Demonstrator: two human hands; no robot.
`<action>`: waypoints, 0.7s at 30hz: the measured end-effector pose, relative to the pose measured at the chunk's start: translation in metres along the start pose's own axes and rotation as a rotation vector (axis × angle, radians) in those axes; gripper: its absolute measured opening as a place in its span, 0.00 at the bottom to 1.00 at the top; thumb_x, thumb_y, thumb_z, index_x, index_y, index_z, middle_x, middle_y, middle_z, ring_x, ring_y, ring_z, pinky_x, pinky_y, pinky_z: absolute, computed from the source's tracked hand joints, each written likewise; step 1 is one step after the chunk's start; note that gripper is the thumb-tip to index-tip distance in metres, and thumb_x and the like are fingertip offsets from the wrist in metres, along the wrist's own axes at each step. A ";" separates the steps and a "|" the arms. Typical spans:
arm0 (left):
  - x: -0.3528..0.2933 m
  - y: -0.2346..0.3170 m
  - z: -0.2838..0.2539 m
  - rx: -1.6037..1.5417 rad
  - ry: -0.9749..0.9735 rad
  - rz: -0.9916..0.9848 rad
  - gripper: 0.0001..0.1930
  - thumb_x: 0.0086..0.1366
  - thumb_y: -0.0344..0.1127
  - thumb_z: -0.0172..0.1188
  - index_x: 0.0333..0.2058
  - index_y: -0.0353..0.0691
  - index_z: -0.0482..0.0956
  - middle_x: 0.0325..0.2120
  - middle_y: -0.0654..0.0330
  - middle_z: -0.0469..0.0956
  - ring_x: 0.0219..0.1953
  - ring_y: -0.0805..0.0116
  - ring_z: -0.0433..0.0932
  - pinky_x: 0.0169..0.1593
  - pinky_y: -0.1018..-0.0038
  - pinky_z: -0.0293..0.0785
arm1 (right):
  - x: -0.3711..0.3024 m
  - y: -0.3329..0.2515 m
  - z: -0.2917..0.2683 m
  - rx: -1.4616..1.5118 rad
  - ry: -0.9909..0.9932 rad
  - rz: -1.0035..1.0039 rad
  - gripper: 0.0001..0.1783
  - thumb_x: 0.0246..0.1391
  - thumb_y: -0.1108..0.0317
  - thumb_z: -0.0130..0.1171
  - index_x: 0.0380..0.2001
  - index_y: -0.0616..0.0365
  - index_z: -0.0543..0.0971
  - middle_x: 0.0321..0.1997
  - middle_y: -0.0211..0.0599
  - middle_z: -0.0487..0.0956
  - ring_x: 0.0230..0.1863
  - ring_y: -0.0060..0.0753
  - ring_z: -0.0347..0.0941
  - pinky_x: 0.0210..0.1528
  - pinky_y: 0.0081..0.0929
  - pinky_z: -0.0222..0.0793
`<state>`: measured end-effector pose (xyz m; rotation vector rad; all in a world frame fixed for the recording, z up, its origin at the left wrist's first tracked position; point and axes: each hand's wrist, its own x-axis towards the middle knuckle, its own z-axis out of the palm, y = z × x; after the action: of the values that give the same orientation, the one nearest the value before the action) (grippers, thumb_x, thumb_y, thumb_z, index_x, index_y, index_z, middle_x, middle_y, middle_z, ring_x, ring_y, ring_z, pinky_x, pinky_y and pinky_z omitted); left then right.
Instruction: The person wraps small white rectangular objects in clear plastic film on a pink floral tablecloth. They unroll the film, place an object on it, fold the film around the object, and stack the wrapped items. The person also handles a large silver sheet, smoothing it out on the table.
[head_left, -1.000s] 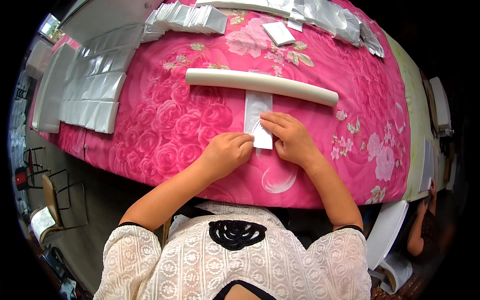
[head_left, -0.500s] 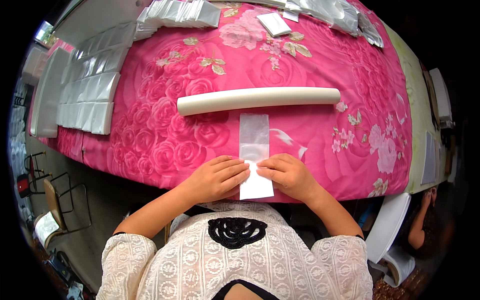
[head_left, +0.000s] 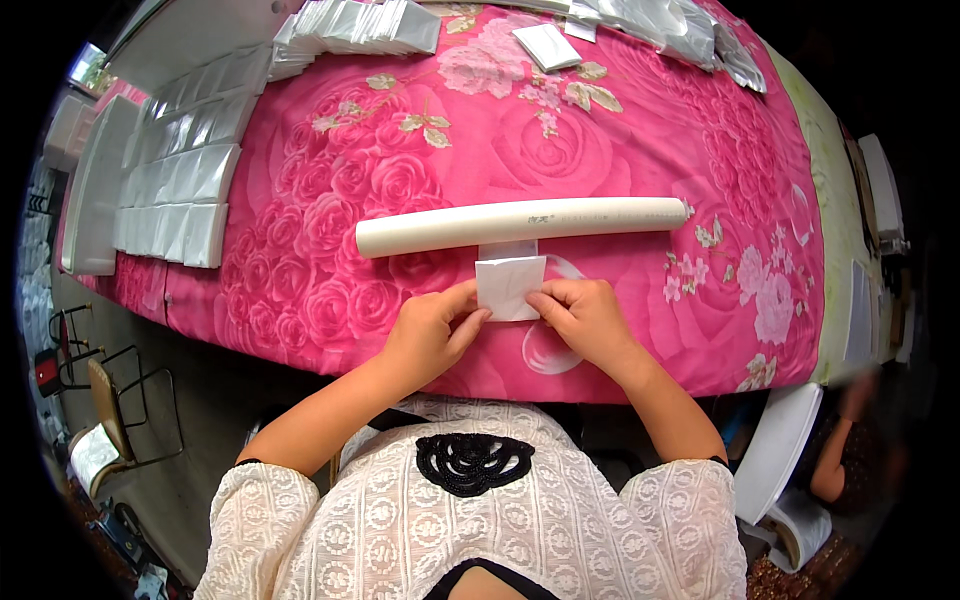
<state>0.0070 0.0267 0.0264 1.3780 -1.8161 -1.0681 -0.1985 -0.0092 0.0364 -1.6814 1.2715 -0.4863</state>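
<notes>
A small flat white packet (head_left: pixel 511 290) lies on the pink cloth in front of me. From its far edge a clear plastic flap (head_left: pixel 508 250) runs to the white pipe (head_left: pixel 440 229), where the pipe hides its far end. My left hand (head_left: pixel 432 325) pinches the packet's left edge between thumb and fingers. On the opposite edge my right hand (head_left: pixel 583 312) grips it with thumb and forefinger near the lower right corner. The pipe lies crosswise just beyond both hands, and neither touches it.
Rows of clear-wrapped white packets (head_left: pixel 172 235) are laid at the left, with a fanned stack (head_left: pixel 365 28) at the far side. Another packet (head_left: pixel 547 47) sits at the far middle. Plastic bags (head_left: pixel 660 30) line the far right. Another person's arm (head_left: pixel 838 455) shows at lower right.
My hands have moved away from my body with the packet, which now looks shorter, its white part farther forward. The pipe has rolled toward me over the clear flap, and printing shows on it.
</notes>
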 end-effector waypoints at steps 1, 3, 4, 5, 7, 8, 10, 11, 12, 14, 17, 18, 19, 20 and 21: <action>0.006 0.007 -0.001 -0.110 0.022 -0.096 0.16 0.55 0.27 0.58 0.44 0.33 0.73 0.24 0.55 0.79 0.26 0.65 0.78 0.32 0.74 0.72 | 0.007 -0.001 -0.002 0.021 -0.030 0.064 0.12 0.50 0.65 0.56 0.22 0.64 0.78 0.16 0.40 0.75 0.16 0.33 0.71 0.23 0.28 0.64; 0.025 0.008 -0.013 -0.294 -0.078 -0.285 0.16 0.60 0.27 0.55 0.46 0.28 0.69 0.31 0.56 0.78 0.36 0.74 0.76 0.40 0.78 0.73 | 0.020 -0.002 -0.008 0.017 -0.120 0.178 0.16 0.52 0.62 0.53 0.21 0.65 0.78 0.15 0.39 0.75 0.16 0.27 0.73 0.22 0.26 0.65; 0.034 -0.006 -0.016 -0.352 -0.077 -0.297 0.14 0.60 0.26 0.54 0.45 0.27 0.69 0.33 0.57 0.77 0.35 0.73 0.76 0.40 0.78 0.73 | 0.024 -0.004 -0.010 0.052 -0.140 0.223 0.16 0.52 0.63 0.53 0.21 0.65 0.78 0.15 0.38 0.75 0.16 0.26 0.73 0.22 0.25 0.65; 0.043 -0.008 -0.021 -0.294 -0.019 -0.262 0.14 0.60 0.26 0.54 0.45 0.28 0.69 0.33 0.57 0.77 0.35 0.74 0.76 0.39 0.78 0.73 | 0.028 -0.007 -0.012 0.087 -0.160 0.269 0.16 0.52 0.63 0.53 0.20 0.65 0.78 0.15 0.37 0.75 0.16 0.25 0.73 0.22 0.25 0.66; 0.049 -0.003 -0.029 -0.136 0.105 -0.155 0.14 0.59 0.26 0.55 0.44 0.30 0.70 0.35 0.55 0.76 0.36 0.69 0.76 0.40 0.77 0.73 | 0.031 -0.009 -0.012 0.122 -0.193 0.325 0.17 0.53 0.64 0.52 0.18 0.65 0.76 0.15 0.34 0.75 0.17 0.23 0.74 0.23 0.23 0.67; 0.048 -0.002 -0.029 -0.026 0.136 -0.058 0.14 0.58 0.26 0.55 0.44 0.30 0.70 0.36 0.53 0.76 0.37 0.66 0.76 0.41 0.75 0.72 | 0.031 -0.007 -0.012 0.126 -0.198 0.330 0.17 0.53 0.64 0.52 0.18 0.65 0.76 0.15 0.34 0.75 0.17 0.23 0.74 0.23 0.22 0.67; 0.038 0.001 -0.024 0.193 0.196 0.137 0.16 0.57 0.26 0.56 0.44 0.32 0.70 0.38 0.51 0.75 0.40 0.60 0.75 0.42 0.72 0.72 | 0.033 -0.004 -0.013 0.136 -0.206 0.340 0.17 0.53 0.64 0.52 0.17 0.65 0.76 0.16 0.34 0.75 0.17 0.23 0.74 0.22 0.20 0.66; 0.033 0.000 -0.019 0.273 0.131 0.226 0.18 0.54 0.26 0.57 0.45 0.33 0.69 0.40 0.47 0.73 0.44 0.52 0.72 0.46 0.66 0.70 | 0.033 -0.005 -0.013 0.169 -0.203 0.369 0.17 0.53 0.63 0.52 0.17 0.64 0.76 0.16 0.33 0.75 0.17 0.23 0.74 0.21 0.19 0.65; 0.026 0.001 -0.010 0.264 0.095 0.268 0.20 0.53 0.26 0.56 0.47 0.33 0.68 0.42 0.47 0.72 0.45 0.50 0.71 0.49 0.64 0.68 | 0.034 -0.008 -0.014 0.203 -0.204 0.394 0.17 0.53 0.63 0.52 0.17 0.64 0.76 0.16 0.33 0.75 0.17 0.23 0.74 0.20 0.19 0.65; 0.020 0.000 0.002 0.285 0.031 0.343 0.23 0.53 0.28 0.57 0.49 0.32 0.66 0.48 0.46 0.68 0.50 0.49 0.68 0.53 0.63 0.65 | 0.036 -0.008 -0.015 0.234 -0.215 0.417 0.16 0.53 0.63 0.51 0.17 0.63 0.76 0.16 0.33 0.75 0.16 0.22 0.74 0.18 0.17 0.64; 0.025 0.000 0.012 0.507 -0.028 0.443 0.30 0.54 0.38 0.58 0.53 0.28 0.62 0.55 0.44 0.61 0.58 0.48 0.60 0.59 0.60 0.57 | 0.039 -0.005 -0.016 0.229 -0.240 0.426 0.15 0.53 0.63 0.51 0.18 0.62 0.76 0.16 0.32 0.75 0.16 0.21 0.74 0.15 0.15 0.62; 0.027 0.001 0.016 0.538 -0.043 0.402 0.33 0.55 0.43 0.57 0.54 0.27 0.59 0.56 0.43 0.58 0.60 0.48 0.57 0.61 0.59 0.52 | 0.040 -0.006 -0.017 0.231 -0.243 0.441 0.15 0.53 0.63 0.51 0.18 0.61 0.76 0.16 0.32 0.75 0.15 0.21 0.73 0.14 0.15 0.61; 0.030 0.003 0.020 0.569 -0.058 0.360 0.37 0.55 0.48 0.55 0.55 0.26 0.57 0.58 0.41 0.55 0.61 0.48 0.53 0.62 0.58 0.48 | 0.041 -0.007 -0.017 0.233 -0.246 0.455 0.15 0.53 0.64 0.51 0.18 0.61 0.76 0.16 0.32 0.75 0.15 0.20 0.73 0.13 0.15 0.60; 0.032 0.004 0.023 0.602 -0.073 0.319 0.40 0.55 0.53 0.54 0.56 0.24 0.55 0.59 0.40 0.53 0.63 0.48 0.49 0.64 0.57 0.43 | 0.042 -0.006 -0.018 0.218 -0.259 0.461 0.15 0.54 0.63 0.51 0.20 0.61 0.76 0.17 0.31 0.75 0.16 0.20 0.74 0.13 0.14 0.60; 0.034 0.003 0.025 0.636 -0.068 0.318 0.43 0.54 0.57 0.53 0.56 0.23 0.53 0.59 0.39 0.51 0.64 0.47 0.48 0.64 0.57 0.40 | 0.042 -0.003 -0.018 0.204 -0.272 0.468 0.15 0.55 0.62 0.51 0.22 0.61 0.77 0.19 0.31 0.76 0.16 0.20 0.74 0.13 0.14 0.59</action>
<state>-0.0245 0.0001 0.0165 1.3198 -2.4498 -0.3826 -0.1942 -0.0552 0.0385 -1.1820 1.3090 -0.0959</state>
